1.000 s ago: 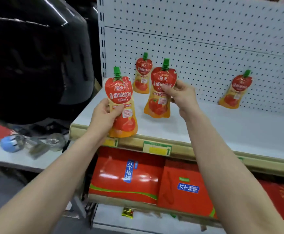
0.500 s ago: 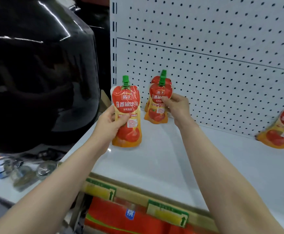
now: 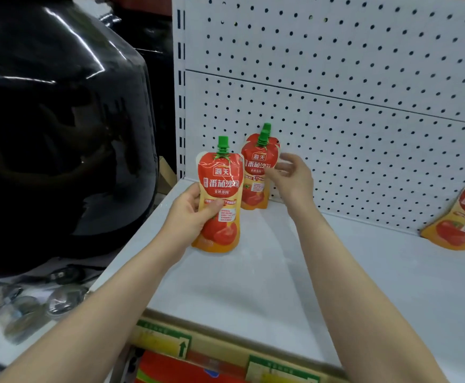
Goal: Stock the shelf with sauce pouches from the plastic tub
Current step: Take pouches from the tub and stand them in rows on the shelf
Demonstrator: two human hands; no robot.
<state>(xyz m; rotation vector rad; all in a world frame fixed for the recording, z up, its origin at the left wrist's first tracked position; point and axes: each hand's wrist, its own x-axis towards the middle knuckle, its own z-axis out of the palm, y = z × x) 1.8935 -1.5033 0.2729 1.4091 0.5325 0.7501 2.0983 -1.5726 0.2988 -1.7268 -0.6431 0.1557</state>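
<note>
Four in all: left hand grips the near pouch; two back pouches lean on the pegboard, right hand slack-fingered at their edge; a far pouch stands well apart.

Glossy plastic pouch — green plastic cap, matt white shelf, perforated metal backboard

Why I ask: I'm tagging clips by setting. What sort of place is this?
Probably a shop aisle, or a mock-up of one: a white shelf with a pegboard back, identical sauce pouches leaning against it, and label strips along the front edge.
</note>
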